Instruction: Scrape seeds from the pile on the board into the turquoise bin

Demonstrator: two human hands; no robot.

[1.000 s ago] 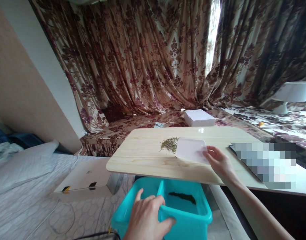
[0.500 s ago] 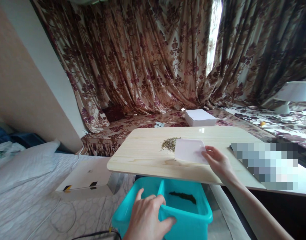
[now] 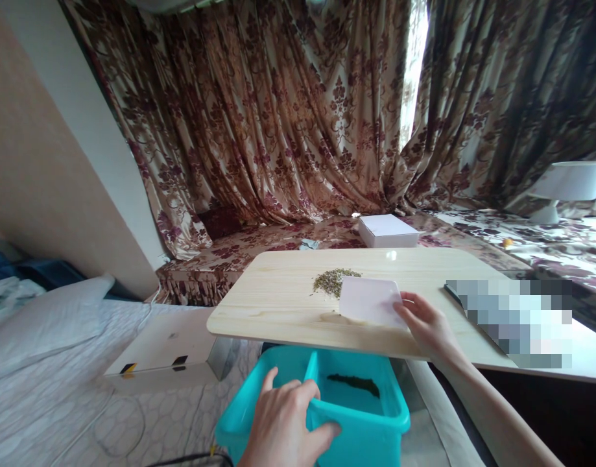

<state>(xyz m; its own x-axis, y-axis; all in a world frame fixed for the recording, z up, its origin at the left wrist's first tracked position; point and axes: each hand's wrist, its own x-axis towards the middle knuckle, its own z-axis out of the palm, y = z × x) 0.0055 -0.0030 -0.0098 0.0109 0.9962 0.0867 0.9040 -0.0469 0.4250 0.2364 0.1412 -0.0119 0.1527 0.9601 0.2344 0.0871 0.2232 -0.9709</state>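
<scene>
My right hand (image 3: 427, 322) pinches the right edge of a thin white rectangular card (image 3: 369, 301) over the wooden tabletop (image 3: 273, 311). The card's left side is beside a loose heap of small green-brown seeds or dried bits (image 3: 333, 281), with a few strays near its lower left corner. Below the table's near edge stands a turquoise two-compartment bin (image 3: 397, 415). My left hand (image 3: 288, 418) grips the bin's near rim at the divider, thumb outside and fingers over the top. A dark green strip of the bits (image 3: 355, 383) lies in the right compartment.
On the table's right lies a blurred-out flat object (image 3: 516, 324). A white box (image 3: 388, 230) sits behind the table. To the left, a large white carton (image 3: 166, 344) rests on the bed (image 3: 45, 383). A lamp (image 3: 565, 188) stands far right.
The card has moved slightly toward me, away from the heap, so more of the heap shows behind it. My left hand keeps its hold on the bin.
</scene>
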